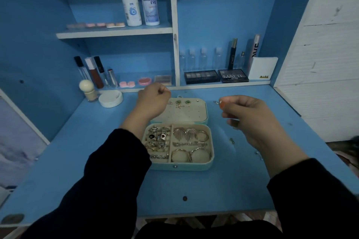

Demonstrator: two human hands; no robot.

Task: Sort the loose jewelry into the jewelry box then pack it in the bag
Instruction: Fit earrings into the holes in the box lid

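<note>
A: The right hand [250,116] is raised above the surface [242,180], to the right of the jewelry box [178,167]. Its fingertips are pinched together on a small silver earring [217,102]. What do you think can go wrong here?

B: The earring is very small and is held only at the fingertips, over bare surface and not over the box. If the pinch loosens, I think it falls on the blue surface and may bounce away. And the left hand [153,101]?

A: It is closed like a loose fist over the back-left corner of the open lid [186,114]. Whether it holds something inside, I cannot tell; the fingers hide it.

B: The lid panel already carries two green studs [183,102] and a star earring [179,105]. To push a post into those small holes needs both hands near, and a careless finger could knock a stud out.

A: Yes. The box itself lies open in the middle of the surface. Its tray has rings [158,141] in the left part, and fan earrings [183,134], a chain [189,144] and hoops [191,155] in the right part. A sleeve [116,161] hangs just beside the left edge of the tray.

B: So a pull of that arm may drag the box or spill rings. Also some small pieces [231,140] lie loose on the surface, near the right wrist. They may be swept off the edge.

A: I see no bag, so the packing seems far away.
</note>
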